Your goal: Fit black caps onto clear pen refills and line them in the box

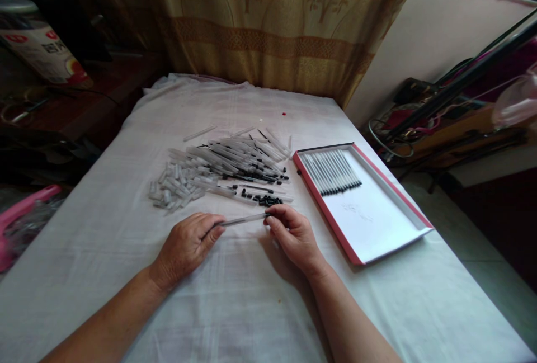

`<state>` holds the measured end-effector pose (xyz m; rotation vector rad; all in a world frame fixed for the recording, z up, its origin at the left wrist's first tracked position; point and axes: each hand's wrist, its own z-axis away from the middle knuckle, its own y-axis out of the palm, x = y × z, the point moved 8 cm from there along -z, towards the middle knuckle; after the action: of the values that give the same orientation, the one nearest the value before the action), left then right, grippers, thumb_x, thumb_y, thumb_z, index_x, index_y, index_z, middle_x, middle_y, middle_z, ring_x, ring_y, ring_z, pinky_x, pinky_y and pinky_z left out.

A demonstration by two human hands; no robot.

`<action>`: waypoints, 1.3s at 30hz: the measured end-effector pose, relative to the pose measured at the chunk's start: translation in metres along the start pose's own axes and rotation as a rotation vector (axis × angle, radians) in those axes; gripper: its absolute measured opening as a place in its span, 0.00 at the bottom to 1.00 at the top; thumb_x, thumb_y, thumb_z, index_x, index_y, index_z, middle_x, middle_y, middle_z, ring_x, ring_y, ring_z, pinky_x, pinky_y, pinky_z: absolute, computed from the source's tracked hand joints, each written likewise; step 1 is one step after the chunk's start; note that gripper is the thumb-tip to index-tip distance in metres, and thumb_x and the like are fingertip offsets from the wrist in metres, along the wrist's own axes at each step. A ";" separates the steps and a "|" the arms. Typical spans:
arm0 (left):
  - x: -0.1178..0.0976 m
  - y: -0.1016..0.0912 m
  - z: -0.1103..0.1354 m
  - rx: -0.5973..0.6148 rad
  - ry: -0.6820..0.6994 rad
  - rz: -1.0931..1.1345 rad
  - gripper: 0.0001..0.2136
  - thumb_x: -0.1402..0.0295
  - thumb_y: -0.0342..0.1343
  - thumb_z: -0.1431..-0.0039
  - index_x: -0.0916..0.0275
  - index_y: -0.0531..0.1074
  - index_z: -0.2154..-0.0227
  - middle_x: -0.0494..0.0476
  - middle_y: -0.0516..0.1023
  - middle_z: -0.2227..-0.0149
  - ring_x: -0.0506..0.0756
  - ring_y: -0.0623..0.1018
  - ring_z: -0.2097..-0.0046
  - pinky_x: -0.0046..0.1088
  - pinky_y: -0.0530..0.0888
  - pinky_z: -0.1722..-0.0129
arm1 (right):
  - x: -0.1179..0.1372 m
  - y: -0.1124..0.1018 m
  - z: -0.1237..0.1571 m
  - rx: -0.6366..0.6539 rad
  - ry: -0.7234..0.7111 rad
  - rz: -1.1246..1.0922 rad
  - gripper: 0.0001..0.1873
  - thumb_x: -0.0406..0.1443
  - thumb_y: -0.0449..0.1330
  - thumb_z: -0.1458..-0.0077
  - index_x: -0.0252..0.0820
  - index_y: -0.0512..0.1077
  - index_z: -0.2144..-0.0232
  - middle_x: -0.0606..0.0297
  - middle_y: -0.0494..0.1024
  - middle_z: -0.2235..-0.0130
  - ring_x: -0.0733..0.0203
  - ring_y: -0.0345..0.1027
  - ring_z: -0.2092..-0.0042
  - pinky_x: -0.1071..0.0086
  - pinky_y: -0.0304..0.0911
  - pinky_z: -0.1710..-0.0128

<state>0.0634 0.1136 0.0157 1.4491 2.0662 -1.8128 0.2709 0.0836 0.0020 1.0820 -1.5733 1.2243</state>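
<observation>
Between my two hands a clear pen (244, 220) lies almost level above the cloth. My left hand (189, 243) is closed on its left end. The fingertips of my right hand (293, 234) pinch its right end, where a bit of black shows. Just beyond are several small black plugs (268, 201). A heap of clear pen barrels and dark refills (235, 156) spreads behind them, with a pile of clear pen caps (174, 187) at its left. To the right, a red-edged box lid (390, 215) holds a row of pens (331, 171) with black ends toward me.
A white cloth (210, 307) covers the table. A tiny red piece (284, 113) lies near the back. Behind hangs a gold curtain (268, 33). A labelled jar (42, 44) stands at left, above a pink plastic thing (25, 212).
</observation>
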 end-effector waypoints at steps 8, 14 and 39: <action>0.007 -0.002 0.001 -0.038 -0.110 0.026 0.14 0.55 0.51 0.37 0.60 0.74 0.61 0.54 0.81 0.66 0.53 0.80 0.68 0.26 0.75 0.66 | 0.003 0.000 0.000 -0.008 0.004 -0.004 0.07 0.37 0.60 0.46 0.43 0.75 0.65 0.64 0.79 0.71 0.63 0.71 0.71 0.71 0.67 0.71; 0.002 0.000 0.000 -0.009 -0.028 0.006 0.15 0.58 0.46 0.34 0.59 0.76 0.64 0.56 0.82 0.67 0.55 0.81 0.64 0.28 0.76 0.62 | 0.000 -0.001 0.000 -0.019 0.029 -0.009 0.08 0.38 0.60 0.46 0.43 0.75 0.64 0.65 0.79 0.71 0.64 0.70 0.73 0.72 0.66 0.73; 0.005 -0.010 0.001 -0.130 -0.071 0.064 0.09 0.61 0.53 0.38 0.60 0.73 0.64 0.54 0.77 0.68 0.52 0.76 0.69 0.26 0.74 0.67 | -0.003 0.008 0.001 0.030 0.066 -0.001 0.08 0.39 0.59 0.45 0.42 0.73 0.72 0.65 0.78 0.74 0.63 0.70 0.72 0.72 0.65 0.73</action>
<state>0.0539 0.1172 0.0204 1.3810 2.0368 -1.6487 0.2639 0.0845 -0.0031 1.0511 -1.5086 1.2743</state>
